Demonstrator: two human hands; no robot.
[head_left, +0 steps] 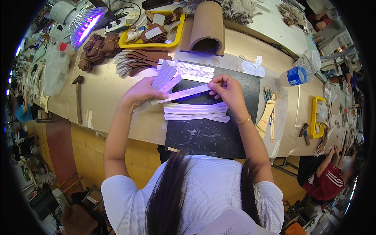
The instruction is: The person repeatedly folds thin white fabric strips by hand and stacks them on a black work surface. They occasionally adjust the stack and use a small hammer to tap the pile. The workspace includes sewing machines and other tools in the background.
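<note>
My left hand [145,93] is closed on a fanned bundle of pale strips [164,78], its thumb pressing near one end of a single strip. That single pale strip [189,93] stretches across to my right hand [226,91], which pinches its other end between thumb and fingers. Just below it, a stack of similar strips [196,111] lies on the black work mat [203,137]. Beyond my hands, a row of shiny light strips [192,70] lies side by side along the mat's far part.
Brown and grey strip bundles [141,60] lie at the far left, near a yellow tray [152,45]. A brown half-round form [207,25] stands behind. A hammer [78,98] lies left; a bottle [293,76] and cream-coloured tool [266,117] are right. A lamp [86,27] shines from upper left.
</note>
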